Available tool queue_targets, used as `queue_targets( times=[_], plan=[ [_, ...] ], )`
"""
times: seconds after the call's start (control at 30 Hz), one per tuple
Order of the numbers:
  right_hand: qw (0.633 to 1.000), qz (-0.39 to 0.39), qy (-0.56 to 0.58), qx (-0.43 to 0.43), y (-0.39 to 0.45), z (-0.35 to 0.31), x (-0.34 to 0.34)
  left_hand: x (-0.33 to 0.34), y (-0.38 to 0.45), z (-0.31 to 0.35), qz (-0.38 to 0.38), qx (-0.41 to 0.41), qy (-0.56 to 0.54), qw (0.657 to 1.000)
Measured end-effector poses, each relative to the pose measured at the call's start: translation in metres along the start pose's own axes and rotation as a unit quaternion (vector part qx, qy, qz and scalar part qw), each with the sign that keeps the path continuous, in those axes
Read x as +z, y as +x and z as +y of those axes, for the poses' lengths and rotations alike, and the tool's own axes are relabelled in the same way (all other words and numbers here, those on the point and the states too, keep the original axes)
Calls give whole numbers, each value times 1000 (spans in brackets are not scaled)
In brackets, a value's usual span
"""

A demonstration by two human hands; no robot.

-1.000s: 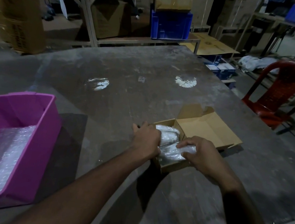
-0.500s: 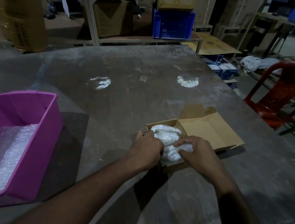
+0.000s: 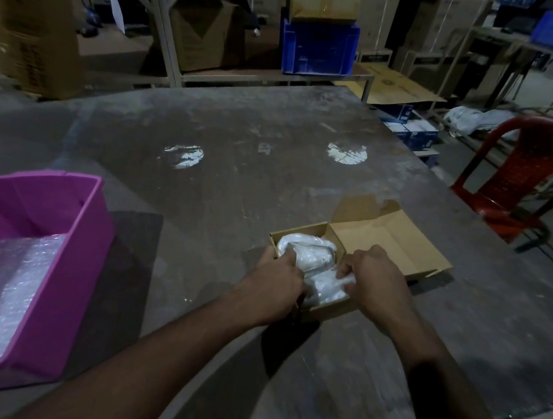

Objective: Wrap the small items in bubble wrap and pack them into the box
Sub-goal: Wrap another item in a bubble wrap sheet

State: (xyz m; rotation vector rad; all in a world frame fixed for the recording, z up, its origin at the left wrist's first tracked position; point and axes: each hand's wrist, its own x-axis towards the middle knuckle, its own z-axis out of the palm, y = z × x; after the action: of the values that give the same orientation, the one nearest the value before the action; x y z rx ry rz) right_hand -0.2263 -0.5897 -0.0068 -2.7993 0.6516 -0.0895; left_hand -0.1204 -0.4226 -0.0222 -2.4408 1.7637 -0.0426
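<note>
**Both hands tucking wrapped bundles into the box**

Small cardboard box (image 3: 326,306) sits on the counter (image 3: 237,177), lid flap (image 3: 392,243) open and laid back to the far right. Two bubble-wrapped bundles inside: far bundle (image 3: 307,256) fills the back of the box, near bundle (image 3: 326,285) lies just in front, touching it. Both seem to run long axis left-to-right across the box, though edges are blurry.

Left hand (image 3: 279,280) at the box's left wall, fingers curled in over the rim onto the wrap; looks like a grip on the bundle end, exact contact hidden by the knuckles. Right hand (image 3: 376,277) comes in from the right, fingers (image 3: 347,269) bent and pinching the near bundle's right end. So the bundle lies between the two hands, one at each end.

Judgement: step is seating the near bundle down flush. Next push goes downward and slightly away, toward the far bundle. Right hand is nearer the open lid, so it is likely best placed to close it.

Pink bin (image 3: 66,254) well apart at left, with loose bubble wrap (image 3: 6,295) in it.
</note>
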Motion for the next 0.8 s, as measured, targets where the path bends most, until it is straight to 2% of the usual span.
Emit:
queue_targets(
  times=[0.1,0.2,0.33,0.43,0.53,0.63,0.7,0.8],
  plan=[
    [999,-13,-34,-18,3,-1,-2,3,-1,0,3,16,12,1000],
    [996,-56,-67,-6,10,-1,-3,3,0,0,5,12,0,1000],
    [992,-62,-108,2,20,-1,5,1,-3,2,-4,16,21,1000],
    [985,-98,-142,17,22,-4,5,4,-4,2,9,20,23,999],
    [976,-86,-200,-32,15,-1,7,7,-4,2,18,24,16,999],
    [947,-78,-296,-101,5,4,8,5,-4,2,9,19,19,1000],
    [935,-68,-330,-113,1,6,8,5,-4,2,-1,15,21,1000],
    [937,-75,-325,-104,-6,8,9,9,-2,1,-2,14,30,999]
  ],
)
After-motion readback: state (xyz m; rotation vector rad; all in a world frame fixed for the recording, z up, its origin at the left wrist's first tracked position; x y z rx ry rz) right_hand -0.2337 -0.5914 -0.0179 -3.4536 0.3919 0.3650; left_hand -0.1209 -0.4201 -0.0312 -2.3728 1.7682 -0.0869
